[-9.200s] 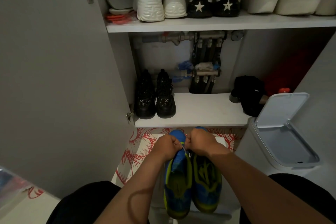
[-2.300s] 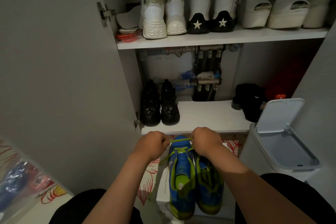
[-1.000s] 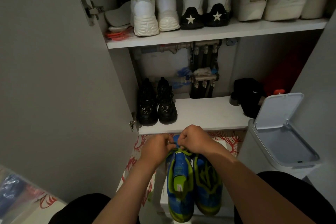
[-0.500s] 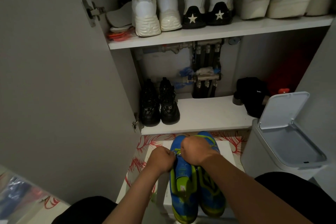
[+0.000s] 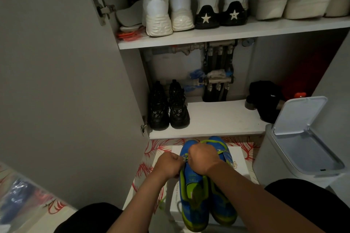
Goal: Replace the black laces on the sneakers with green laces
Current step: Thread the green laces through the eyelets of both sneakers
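Note:
Two blue and lime sneakers lie side by side on a white box [image 5: 237, 159], toes pointing away from me: the left sneaker [image 5: 192, 193] and the right sneaker [image 5: 221, 195]. A green lace [image 5: 220, 148] loops over the right sneaker's front. My left hand [image 5: 167, 164] and my right hand [image 5: 202, 159] are both fisted over the left sneaker's laced area, pinching green lace between them. The lace ends under my fingers are hidden.
An open cupboard faces me, its door [image 5: 56, 81] swung out on the left. Black boots [image 5: 168, 108] stand on the lower shelf [image 5: 217, 119], white shoes [image 5: 168, 5] on the upper one. A grey bin [image 5: 295, 149] with raised lid sits right. A clear bag [image 5: 17, 198] lies lower left.
Over the last second my hands stayed close together on the left sneaker, shifting slightly lower and nearer to me. Earlier they had pulled the green lace apart sideways, then come back together.

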Motion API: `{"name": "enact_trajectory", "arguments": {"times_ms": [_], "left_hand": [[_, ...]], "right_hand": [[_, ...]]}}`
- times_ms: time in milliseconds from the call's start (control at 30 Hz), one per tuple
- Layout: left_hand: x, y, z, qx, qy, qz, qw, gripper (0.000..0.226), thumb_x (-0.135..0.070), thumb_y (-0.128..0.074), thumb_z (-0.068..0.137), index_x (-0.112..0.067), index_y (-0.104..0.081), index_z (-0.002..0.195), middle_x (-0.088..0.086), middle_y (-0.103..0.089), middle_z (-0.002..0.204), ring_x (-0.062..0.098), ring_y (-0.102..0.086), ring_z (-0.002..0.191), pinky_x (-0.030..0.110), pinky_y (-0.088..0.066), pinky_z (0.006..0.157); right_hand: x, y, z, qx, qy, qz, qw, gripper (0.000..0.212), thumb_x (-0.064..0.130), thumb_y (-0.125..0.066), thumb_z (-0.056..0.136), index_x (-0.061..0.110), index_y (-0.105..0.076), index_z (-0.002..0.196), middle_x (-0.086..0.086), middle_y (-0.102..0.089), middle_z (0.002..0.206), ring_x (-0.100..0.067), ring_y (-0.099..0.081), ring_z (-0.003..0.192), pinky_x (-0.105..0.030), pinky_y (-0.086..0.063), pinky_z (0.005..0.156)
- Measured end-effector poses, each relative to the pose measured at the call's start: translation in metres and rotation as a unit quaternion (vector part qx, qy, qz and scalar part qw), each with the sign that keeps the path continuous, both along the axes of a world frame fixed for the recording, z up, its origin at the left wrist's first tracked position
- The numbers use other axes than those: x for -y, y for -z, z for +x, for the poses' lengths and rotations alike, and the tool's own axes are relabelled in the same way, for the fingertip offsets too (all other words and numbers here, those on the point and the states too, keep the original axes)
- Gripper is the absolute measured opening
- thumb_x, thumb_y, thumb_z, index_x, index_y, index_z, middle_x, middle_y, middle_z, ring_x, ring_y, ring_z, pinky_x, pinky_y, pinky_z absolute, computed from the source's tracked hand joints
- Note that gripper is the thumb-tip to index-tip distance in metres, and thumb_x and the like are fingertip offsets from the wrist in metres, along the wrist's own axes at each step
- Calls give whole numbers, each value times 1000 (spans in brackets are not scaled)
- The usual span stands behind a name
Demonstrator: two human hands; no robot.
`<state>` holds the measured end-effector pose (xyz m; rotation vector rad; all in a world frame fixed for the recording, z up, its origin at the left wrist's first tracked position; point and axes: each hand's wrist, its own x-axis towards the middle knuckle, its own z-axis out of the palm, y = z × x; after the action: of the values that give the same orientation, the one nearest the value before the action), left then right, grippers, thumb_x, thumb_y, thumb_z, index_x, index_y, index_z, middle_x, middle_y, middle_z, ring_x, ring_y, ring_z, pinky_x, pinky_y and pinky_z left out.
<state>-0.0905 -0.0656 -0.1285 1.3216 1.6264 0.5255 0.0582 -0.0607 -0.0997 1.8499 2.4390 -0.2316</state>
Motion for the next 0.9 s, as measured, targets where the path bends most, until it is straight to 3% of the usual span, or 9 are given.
{"name": "enact_trajectory", "arguments": {"times_ms": [200,367,500,600,733,800,900], "left_hand": [[1,-7,-1,4,7,-22,1000,27,-16,-53,91,5,-68,85,22,-63,72,25,-62,56,23,-48,49],[0,0,-2,-1,11,11,1000,17,-15,-55,96,-3,-67,91,14,-66,76,26,-62,64,29,-51,55],[-3,-2,-3,5,-2,12,1000,12,-7,-54,94,-2,-65,90,13,-65,74,25,-60,60,32,-53,56],[-9,-8,-9,25,-70,45,996,18,-6,-45,96,-9,-56,82,12,-65,74,25,-61,60,34,-52,55],[-22,-20,-28,35,-140,164,976,24,-20,-41,100,-18,-51,78,3,-62,71,25,-59,65,43,-53,64],[-19,-28,-30,85,-150,186,967,23,-18,-44,100,-16,-51,79,1,-59,66,21,-54,62,41,-48,63],[-10,-37,-26,137,-123,193,964,19,-11,-45,102,-9,-52,84,6,-59,71,18,-54,64,35,-47,64]], "right_hand": [[1,6,-3,-50,12,-17,999,19,19,-54,96,10,-70,95,-11,-68,99,-25,-58,84,-30,-38,67],[1,9,-3,-54,34,-20,998,19,21,-55,95,11,-70,92,-9,-59,86,-27,-61,85,-29,-38,66],[-1,6,-2,-57,37,-31,997,18,26,-56,94,14,-68,87,-7,-66,90,-27,-63,87,-30,-43,67],[-2,3,3,-80,33,-41,995,20,32,-59,91,18,-72,98,-4,-71,101,-25,-65,96,-33,-55,79],[-5,-2,4,-158,34,-53,986,36,31,-59,89,30,-64,125,3,-66,123,-22,-61,113,-34,-51,95],[-7,-4,-1,-198,26,-56,978,33,31,-59,89,30,-68,120,5,-68,120,-20,-62,107,-32,-51,90],[-9,-3,-11,-194,26,-53,979,19,35,-61,91,22,-74,94,2,-73,95,-19,-64,84,-30,-51,73]]}}
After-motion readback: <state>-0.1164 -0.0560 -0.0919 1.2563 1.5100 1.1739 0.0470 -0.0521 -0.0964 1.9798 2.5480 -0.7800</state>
